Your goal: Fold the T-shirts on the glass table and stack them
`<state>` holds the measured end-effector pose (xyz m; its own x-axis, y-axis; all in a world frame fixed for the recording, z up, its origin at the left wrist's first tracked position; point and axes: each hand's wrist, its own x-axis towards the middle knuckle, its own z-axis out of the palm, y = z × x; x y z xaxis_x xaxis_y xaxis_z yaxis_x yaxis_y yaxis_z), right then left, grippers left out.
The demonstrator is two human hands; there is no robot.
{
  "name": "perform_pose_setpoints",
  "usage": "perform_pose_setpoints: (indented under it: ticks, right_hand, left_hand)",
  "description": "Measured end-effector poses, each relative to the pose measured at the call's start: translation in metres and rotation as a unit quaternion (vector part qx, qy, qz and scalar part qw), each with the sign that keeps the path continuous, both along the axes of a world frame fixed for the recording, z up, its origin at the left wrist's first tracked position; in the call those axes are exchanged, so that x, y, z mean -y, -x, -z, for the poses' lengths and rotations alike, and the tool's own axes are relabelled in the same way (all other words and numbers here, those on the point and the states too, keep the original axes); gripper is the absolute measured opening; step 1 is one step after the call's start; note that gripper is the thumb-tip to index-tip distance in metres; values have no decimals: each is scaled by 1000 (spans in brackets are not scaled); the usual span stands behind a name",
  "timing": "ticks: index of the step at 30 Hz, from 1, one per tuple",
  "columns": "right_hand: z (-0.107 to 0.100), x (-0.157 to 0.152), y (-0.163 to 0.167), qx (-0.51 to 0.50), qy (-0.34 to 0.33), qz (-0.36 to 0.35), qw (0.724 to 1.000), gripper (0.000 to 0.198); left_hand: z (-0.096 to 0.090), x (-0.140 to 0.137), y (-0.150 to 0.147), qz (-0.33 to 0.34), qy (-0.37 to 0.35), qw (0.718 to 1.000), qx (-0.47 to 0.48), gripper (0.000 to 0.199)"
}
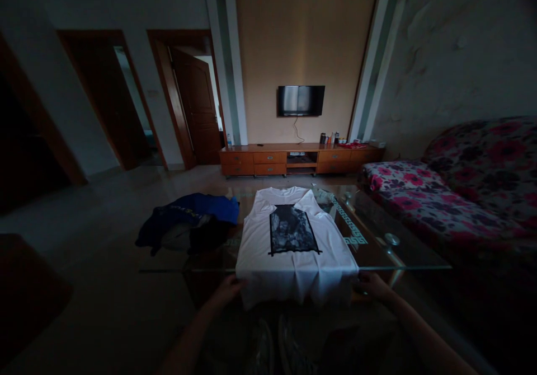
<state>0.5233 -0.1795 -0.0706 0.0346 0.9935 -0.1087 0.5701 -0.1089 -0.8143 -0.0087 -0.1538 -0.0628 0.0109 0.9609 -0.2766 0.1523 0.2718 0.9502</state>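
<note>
A white T-shirt (255,240) with a dark printed picture on its front lies spread on the glass table (419,260), sleeves folded inward over the chest. Its lower part hangs over the near edge in soft folds. At the left side of the hem, my left hand (227,290) is closed on the fabric. My right hand (375,285) pinches the opposite side near the table edge; the dim light blurs its fingertips.
Dark blue and black clothes (188,218) are heaped on the table's left. A pale cloth (322,195) lies beyond the shirt. A flowered sofa (423,201) stands to the right. Across the room are a wooden TV cabinet (268,156) and a wall-mounted television (301,101).
</note>
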Motion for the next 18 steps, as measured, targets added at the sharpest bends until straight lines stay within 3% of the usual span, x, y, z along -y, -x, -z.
perform_pose_setpoints:
  ticks: [4, 7, 10, 12, 15, 18]
  right_hand:
    - [-4, 0, 5, -61, 6, -7, 998, 63]
    - [-17, 7, 12, -125, -12, 13, 992, 66]
    - [-35, 20, 18, -177, -32, 61, 982, 69]
    - [-48, 32, 21, -202, -29, 57, 977, 67]
    - [-63, 51, 27, -184, 17, -15, 983, 63]
    - [-76, 68, 37, -186, -11, -22, 982, 65]
  left_hand:
    - [-3, 9, 0, -5, -18, 1000, -4, 59]
    - [-17, 14, 0, -20, -26, 999, 13, 64]
    - [-34, 22, -1, -43, -41, 994, 90, 65]
    - [-39, 32, -2, 1, -18, 989, 146, 60]
    - [-33, 51, -2, 101, 47, 985, 132, 61]
    - [-24, 66, -5, 64, 58, 990, 115, 63]
